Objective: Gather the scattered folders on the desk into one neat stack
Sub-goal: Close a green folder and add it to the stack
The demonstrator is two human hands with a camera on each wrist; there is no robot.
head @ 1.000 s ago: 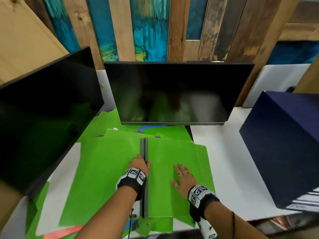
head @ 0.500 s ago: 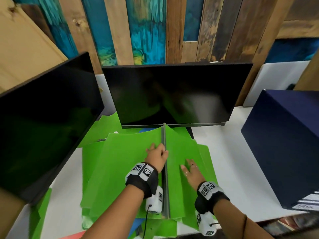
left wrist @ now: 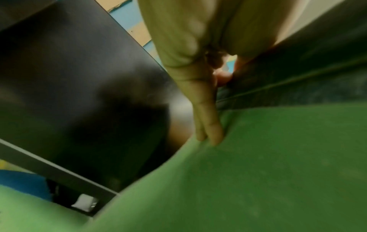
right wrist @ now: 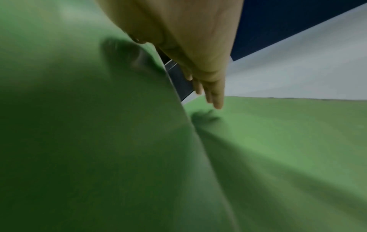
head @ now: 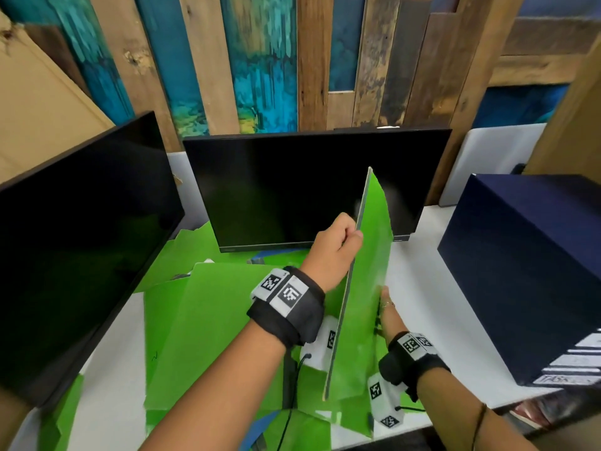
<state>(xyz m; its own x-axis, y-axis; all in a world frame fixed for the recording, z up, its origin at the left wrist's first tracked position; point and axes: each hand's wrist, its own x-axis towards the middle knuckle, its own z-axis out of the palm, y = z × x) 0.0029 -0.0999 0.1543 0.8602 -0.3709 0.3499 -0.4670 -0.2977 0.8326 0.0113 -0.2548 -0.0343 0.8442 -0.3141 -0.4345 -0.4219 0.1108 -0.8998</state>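
A green folder (head: 367, 288) with a grey spine stands tilted on edge in the middle of the desk, its spine rising in front of the centre monitor. My left hand (head: 338, 242) grips the spine near its upper part. In the left wrist view the left fingers (left wrist: 208, 130) lie along the green cover (left wrist: 278, 157). My right hand (head: 388, 309) lies flat with straight fingers against the folder's right cover, low down; the right wrist view shows its fingers (right wrist: 214, 94) over green sheet (right wrist: 278, 133). Several more green folders (head: 211, 320) lie overlapping on the desk beneath.
A black monitor (head: 309, 190) stands straight ahead and another monitor (head: 81, 239) on the left. A dark blue box (head: 527, 271) sits on the white desk (head: 422, 288) at the right. A blue folder corner (head: 260, 428) shows at the front edge. Wood planks form the wall.
The open folder that lay flat has been folded up and lifted by its spine. My left hand rose with it toward the monitor; my right hand stayed against the right cover.
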